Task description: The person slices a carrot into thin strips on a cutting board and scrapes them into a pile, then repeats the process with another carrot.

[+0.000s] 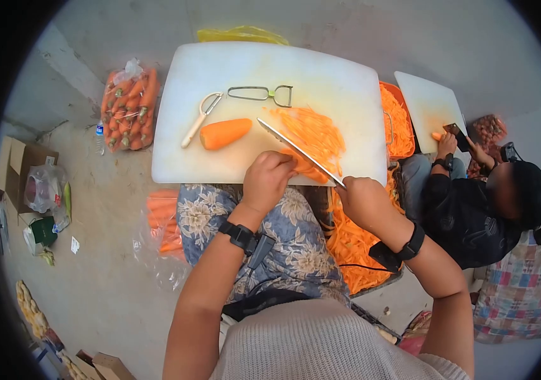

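My right hand point(366, 202) grips a knife point(299, 151) whose blade slants up and left across the white cutting board point(188, 69). Under and beside the blade, my left hand point(270, 182) presses with bent fingers on sliced carrot point(307, 168) near the board's front edge. Carrot shreds point(314, 133) lie just beyond the blade. Left of them rests a peeled whole carrot point(225, 133), beside a white-handled peeler point(199, 121). A second peeler point(261, 94) with a wire handle lies farther back.
A bag of carrots point(129, 109) stands at the left, another point(166, 218) near my knee. An orange container of shreds point(396, 120) and a larger shred-filled tray point(362, 253) are at the right. A co-worker point(473, 209) cuts at another board point(432, 101). Boxes point(20, 168) sit far left.
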A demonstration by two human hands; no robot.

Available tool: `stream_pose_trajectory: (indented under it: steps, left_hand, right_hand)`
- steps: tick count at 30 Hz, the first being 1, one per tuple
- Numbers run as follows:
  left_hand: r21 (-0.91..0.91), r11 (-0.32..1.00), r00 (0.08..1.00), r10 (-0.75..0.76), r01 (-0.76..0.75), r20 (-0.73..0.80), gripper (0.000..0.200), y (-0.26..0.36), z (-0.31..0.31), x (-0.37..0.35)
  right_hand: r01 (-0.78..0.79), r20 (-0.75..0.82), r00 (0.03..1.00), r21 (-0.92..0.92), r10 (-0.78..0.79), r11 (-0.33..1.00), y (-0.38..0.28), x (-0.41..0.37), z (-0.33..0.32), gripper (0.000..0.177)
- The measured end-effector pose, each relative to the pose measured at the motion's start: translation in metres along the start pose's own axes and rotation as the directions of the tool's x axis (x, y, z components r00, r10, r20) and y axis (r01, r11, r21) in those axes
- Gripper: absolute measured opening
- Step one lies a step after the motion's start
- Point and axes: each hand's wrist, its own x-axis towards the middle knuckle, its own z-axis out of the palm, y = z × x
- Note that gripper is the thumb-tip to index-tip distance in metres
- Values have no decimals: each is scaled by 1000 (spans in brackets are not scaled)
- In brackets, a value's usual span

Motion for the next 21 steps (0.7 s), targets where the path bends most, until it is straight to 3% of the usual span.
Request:
stream_pose_trajectory:
  steps: [5, 7, 8, 13, 16, 19, 21]
  left_hand:
    - [9, 999, 999, -32, 32, -3, 18, 5, 0, 3]
    - [31, 999, 1000, -28, 28, 4, 17, 6, -1, 4]
    - [34, 999, 999, -30, 29, 12, 17, 5, 0, 4]
    - [47, 999, 1000, -10, 10, -8, 17, 5, 0, 3]
    - [52, 999, 999, -14, 15, -32, 16, 3, 1, 2]
    - [52, 999, 999, -6, 8, -42, 15, 2, 3, 2]
    - [57, 998, 999, -3, 6, -50, 15, 1, 5, 1]
  right_hand:
    - [8, 44, 999, -26, -7, 1000, -3, 7, 4, 26]
    - [14, 19, 1000, -44, -13, 999, -3, 15, 12, 9]
    - [13, 21, 1000, -36, -12, 999, -4, 22, 17, 9]
    - [19, -157, 988, 85, -5, 996, -5, 34, 39, 18]
    - [13, -177, 984, 177, 19, 984, 6, 34, 30, 27]
    - [6, -240, 970, 142, 29, 990, 5, 21, 19, 31]
    - [12, -198, 980, 123, 13, 992, 4, 11, 8, 30]
